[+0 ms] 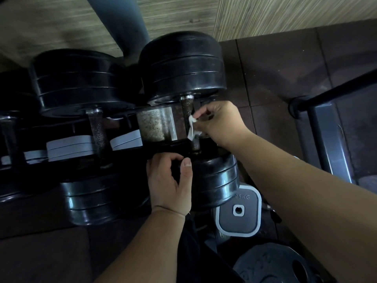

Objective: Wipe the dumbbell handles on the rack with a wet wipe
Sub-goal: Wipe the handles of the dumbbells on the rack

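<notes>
Two big black dumbbells lie side by side on a dark rack (163,145). My right hand (220,121) pinches a crumpled white wet wipe (192,127) against the knurled metal handle (187,108) of the right dumbbell (181,66). My left hand (171,184) rests on that dumbbell's near weight head (216,180), thumb and fingers curled over its inner edge beside the rack bar. The left dumbbell's handle (98,133) is bare, with rusty knurling. A third dumbbell handle (9,139) shows at the far left edge.
Grey flat plates (69,148) sit on a lower tier beneath the handles. A grey 25 kg plate (238,213) and a round black plate (273,266) lie on the floor at lower right. A grey pillar (122,23) rises behind; a black bar and metal frame (326,135) stand right.
</notes>
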`<act>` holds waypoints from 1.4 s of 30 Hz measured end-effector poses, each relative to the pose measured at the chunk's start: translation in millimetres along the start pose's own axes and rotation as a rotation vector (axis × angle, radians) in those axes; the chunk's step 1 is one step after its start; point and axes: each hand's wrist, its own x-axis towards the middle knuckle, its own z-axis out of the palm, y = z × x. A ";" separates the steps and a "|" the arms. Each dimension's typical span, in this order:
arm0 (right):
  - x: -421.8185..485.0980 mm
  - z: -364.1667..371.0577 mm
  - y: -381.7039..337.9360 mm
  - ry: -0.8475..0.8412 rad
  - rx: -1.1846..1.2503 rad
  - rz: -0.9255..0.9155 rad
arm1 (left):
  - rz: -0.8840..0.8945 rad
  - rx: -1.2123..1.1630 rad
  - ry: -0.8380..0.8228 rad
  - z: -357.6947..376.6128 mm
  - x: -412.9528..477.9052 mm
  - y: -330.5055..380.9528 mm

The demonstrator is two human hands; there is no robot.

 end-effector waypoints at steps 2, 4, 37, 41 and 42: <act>6.0 1.6 -7.8 0.052 0.044 -0.003 | -0.006 -0.005 0.001 -0.5 -0.3 -0.2; 8.0 3.5 -8.8 0.081 0.029 -0.017 | -0.001 -0.010 0.004 -0.4 -0.3 -0.7; -93.1 93.3 -77.7 0.065 0.029 -0.133 | 0.188 0.330 -0.087 -177.1 21.3 -64.4; -84.6 125.6 -86.3 0.051 -0.023 -0.166 | 0.125 0.337 -0.090 -179.9 32.4 -90.1; -81.0 132.0 -86.8 0.042 -0.030 -0.166 | 0.125 0.309 -0.062 -178.7 32.0 -93.4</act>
